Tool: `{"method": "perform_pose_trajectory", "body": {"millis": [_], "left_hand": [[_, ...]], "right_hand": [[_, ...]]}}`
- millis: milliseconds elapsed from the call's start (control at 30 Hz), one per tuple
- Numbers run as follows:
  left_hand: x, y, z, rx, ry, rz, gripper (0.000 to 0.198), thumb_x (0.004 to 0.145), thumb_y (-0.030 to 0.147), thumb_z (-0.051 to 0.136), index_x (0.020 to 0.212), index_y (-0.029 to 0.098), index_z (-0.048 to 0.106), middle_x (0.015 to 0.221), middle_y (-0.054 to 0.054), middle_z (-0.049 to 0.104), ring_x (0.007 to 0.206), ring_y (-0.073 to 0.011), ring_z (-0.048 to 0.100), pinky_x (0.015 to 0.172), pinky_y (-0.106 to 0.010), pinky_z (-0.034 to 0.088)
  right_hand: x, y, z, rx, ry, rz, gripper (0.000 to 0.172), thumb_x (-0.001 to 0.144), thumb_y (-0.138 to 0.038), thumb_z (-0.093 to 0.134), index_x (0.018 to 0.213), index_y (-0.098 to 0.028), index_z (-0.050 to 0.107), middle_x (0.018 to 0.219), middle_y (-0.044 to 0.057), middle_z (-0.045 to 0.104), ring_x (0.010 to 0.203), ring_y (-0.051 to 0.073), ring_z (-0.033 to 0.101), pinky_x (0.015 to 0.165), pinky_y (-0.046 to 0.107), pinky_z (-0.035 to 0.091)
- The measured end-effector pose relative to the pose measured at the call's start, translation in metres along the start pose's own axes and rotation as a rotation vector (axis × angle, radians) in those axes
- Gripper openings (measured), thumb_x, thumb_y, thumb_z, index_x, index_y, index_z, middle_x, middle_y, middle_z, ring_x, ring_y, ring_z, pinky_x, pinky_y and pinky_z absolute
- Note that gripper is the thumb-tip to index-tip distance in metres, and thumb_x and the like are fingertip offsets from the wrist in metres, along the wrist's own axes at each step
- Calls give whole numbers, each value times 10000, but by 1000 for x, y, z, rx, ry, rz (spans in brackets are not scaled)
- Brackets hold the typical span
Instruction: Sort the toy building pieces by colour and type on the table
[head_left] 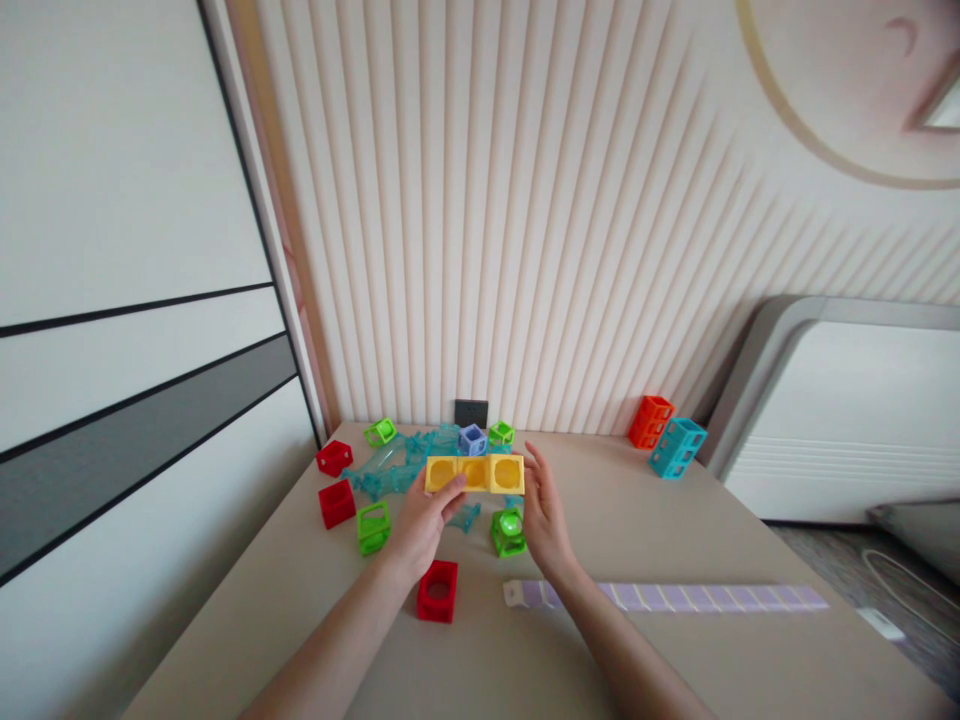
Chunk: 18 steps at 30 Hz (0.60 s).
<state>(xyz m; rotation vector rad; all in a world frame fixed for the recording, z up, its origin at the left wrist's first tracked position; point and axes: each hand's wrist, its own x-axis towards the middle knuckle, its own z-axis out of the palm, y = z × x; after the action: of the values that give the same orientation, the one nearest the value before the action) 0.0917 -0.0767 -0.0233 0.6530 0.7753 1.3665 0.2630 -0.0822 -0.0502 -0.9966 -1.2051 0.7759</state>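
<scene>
A row of three yellow cube blocks [474,474] with round openings is held up over the table. My left hand [420,525] grips its left part, thumb across the front of the middle cube. At the right end, my right hand [546,510] is closed about the side of the last cube, which sits at a slight angle to the others; its fingertips are partly hidden. Below the hands are a green cube [509,532] with something shiny in it and a red cube [437,591]. Behind the yellow row lie translucent teal pieces [397,465] and a blue-violet cube [472,439].
More red cubes [337,503] and green cubes [373,528] lie at the left. An orange block stack [650,421] and a blue block stack [678,447] stand at the back right. A lavender segmented strip [675,598] lies along the front right of the table [600,670].
</scene>
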Motion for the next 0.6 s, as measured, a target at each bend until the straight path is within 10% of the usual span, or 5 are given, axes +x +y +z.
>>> {"method": "perform_pose_trajectory", "body": {"millis": [267, 600], "left_hand": [[0, 2, -4, 93, -104, -19, 471, 634, 303, 914, 1012, 179, 660, 1000, -51, 750, 863, -177, 718, 719, -261, 608], [-1, 2, -6, 107, -238, -26, 487, 710, 350, 860, 1117, 203, 636, 1066, -61, 736, 939, -208, 712, 766, -303, 589]], "right_hand": [[-19, -11, -10, -17, -259, -71, 583, 967, -562, 494, 1476, -302, 381, 1558, 76, 403, 1391, 262, 441, 1072, 402, 453], [-2, -19, -9, -436, -152, -310, 554, 954, -665, 345, 1208, -196, 498, 1017, 84, 669, 875, 239, 658, 772, 338, 512]]}}
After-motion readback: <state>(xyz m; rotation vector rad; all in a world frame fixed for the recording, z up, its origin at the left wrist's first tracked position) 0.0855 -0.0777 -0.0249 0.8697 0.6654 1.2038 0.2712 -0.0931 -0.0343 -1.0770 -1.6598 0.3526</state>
